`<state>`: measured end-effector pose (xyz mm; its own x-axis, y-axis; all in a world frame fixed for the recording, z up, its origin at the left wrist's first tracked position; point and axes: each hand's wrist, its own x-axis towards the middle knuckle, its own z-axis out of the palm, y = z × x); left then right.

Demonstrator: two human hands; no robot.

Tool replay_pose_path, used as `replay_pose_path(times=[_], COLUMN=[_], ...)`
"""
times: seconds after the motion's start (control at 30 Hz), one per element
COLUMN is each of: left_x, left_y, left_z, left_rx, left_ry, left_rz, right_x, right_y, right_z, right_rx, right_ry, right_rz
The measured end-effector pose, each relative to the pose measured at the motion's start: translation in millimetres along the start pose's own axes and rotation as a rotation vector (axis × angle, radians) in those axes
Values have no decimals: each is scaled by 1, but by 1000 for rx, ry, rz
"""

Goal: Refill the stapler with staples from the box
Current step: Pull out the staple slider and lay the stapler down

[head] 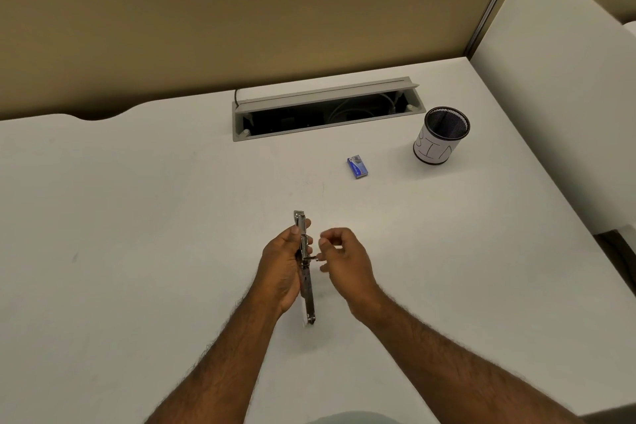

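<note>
The slim chrome metal stapler (pixel 305 265), long axis twelve-to-six, is held in the left hand (pixel 280 268); the right hand (pixel 344 260) pinches its pusher; the small blue cardboard staple box (pixel 357 166) lies at one o'clock, nearer the right.

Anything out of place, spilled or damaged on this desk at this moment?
Nothing spilled or damaged. The desk's cable hatch stands propped open, cables showing inside. The staple box lies closed, apart from the hands. The left hand holds the stapler; the right hand pinches a small part at its side.

Hidden and unreadable parts

The left hand (pixel 284 263) is covering much of the stapler (pixel 306 272); the staple box (pixel 357 166) print, right of centre, is staying too small to read; the worktop (pixel 137 217) is running off the frame's left edge.
</note>
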<state>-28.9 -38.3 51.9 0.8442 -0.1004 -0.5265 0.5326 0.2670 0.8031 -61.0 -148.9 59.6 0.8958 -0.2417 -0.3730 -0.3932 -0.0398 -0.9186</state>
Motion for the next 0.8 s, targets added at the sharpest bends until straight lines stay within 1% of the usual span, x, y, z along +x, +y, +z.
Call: replay_pose_path(times=[0.03,0.07,0.17,0.2,0.23,0.27,0.33,0.43,0.57,0.73,0.8], left_x=[-1,-3,-6,-8,-8,-9,-8,-6,-3,-1,2], left_y=[1,0,-4,-7,-11,-15,-24,-31,-33,-41,-42], left_z=[2,4,12,16,21,24,30,29,22,13,3], left_rx=[103,229,692,801,893,971,1044,991,853,597,479], left_ry=[10,21,128,136,121,108,102,108,157,294,321], left_rz=[34,95,427,539,606,622,566,512,480,276,164], right_x=[-1,-2,-8,-11,-14,-16,-20,-24,-26,-26,-27], right_y=[1,1,3,5,7,9,15,21,24,35,41], right_z=[0,-1,-3,-2,-1,1,4,6,9,15,15], right_rx=[154,287,632,749,849,915,974,994,956,823,683], right_ry=[-43,-94,-208,-218,-212,-198,-156,-93,-50,-24,-33], right_rz=[134,223,365,426,491,547,629,684,679,637,587])
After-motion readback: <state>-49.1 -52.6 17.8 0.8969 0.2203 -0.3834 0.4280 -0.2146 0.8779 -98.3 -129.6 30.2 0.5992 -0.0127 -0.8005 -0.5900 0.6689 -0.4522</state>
